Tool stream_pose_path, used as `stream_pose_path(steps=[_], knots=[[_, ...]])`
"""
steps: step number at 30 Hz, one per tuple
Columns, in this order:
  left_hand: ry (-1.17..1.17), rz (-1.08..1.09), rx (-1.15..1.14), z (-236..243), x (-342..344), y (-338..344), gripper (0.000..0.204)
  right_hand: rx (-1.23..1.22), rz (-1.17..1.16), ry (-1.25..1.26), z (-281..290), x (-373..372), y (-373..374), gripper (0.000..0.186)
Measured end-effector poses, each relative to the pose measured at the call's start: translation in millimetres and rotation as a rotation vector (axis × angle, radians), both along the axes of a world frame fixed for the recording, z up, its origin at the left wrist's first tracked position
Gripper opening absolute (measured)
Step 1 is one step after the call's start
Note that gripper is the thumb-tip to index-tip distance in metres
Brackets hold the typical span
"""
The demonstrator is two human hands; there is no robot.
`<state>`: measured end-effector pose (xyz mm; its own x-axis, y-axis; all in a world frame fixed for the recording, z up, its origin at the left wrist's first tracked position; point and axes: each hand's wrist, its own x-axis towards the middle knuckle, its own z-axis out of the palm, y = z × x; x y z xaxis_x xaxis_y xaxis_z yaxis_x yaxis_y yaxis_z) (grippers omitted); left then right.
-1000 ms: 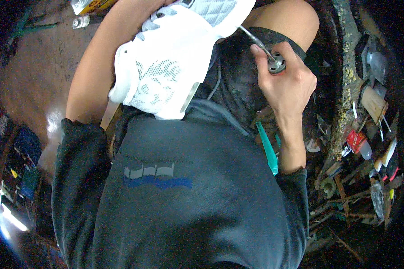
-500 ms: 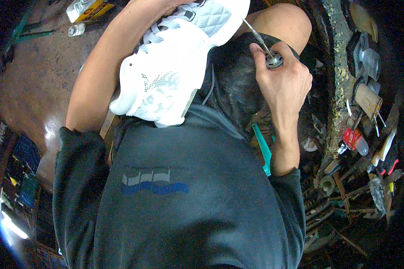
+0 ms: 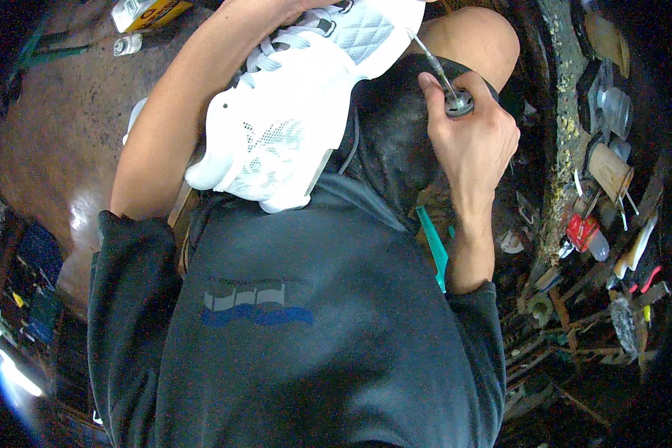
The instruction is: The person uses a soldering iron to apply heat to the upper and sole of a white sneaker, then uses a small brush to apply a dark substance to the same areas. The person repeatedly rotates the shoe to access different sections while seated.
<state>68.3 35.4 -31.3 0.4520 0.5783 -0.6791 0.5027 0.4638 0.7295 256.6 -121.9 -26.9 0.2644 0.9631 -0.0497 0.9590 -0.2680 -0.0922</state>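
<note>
Cluttered workbench (image 3: 620, 246) on the right, brownish floor (image 3: 60, 142) on the left. Compared with a second ago the white sneaker (image 3: 291, 127) sits higher and the awl-like tool (image 3: 444, 78) has moved up with it, tip against the heel side, so the work there looks ongoing. Right hand (image 3: 474, 145) is clenched around the tool's handle. Left hand (image 3: 276, 9) is mostly out of frame at the top, seemingly steadying the sneaker, but I can't tell its grip.
</note>
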Motion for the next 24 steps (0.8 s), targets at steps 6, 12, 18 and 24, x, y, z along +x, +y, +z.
stream_pose_path(steps=[6,12,18,24], knots=[[0.011,-0.016,-0.038,1.6,-1.0,0.3,0.056,0.018,0.012,-0.007,-2.0,0.0,-1.1,0.043],[0.017,-0.004,-0.040,1.8,-0.7,-3.0,0.058,0.041,0.024,0.016,-3.2,0.5,-0.2,0.044],[0.021,-0.030,0.001,0.4,0.8,-1.8,0.059,0.044,0.022,-0.006,-4.3,-2.9,-1.5,0.042],[0.031,-0.038,0.000,0.9,0.8,-2.0,0.059,0.059,0.057,0.004,-4.7,-1.0,-1.3,0.043]])
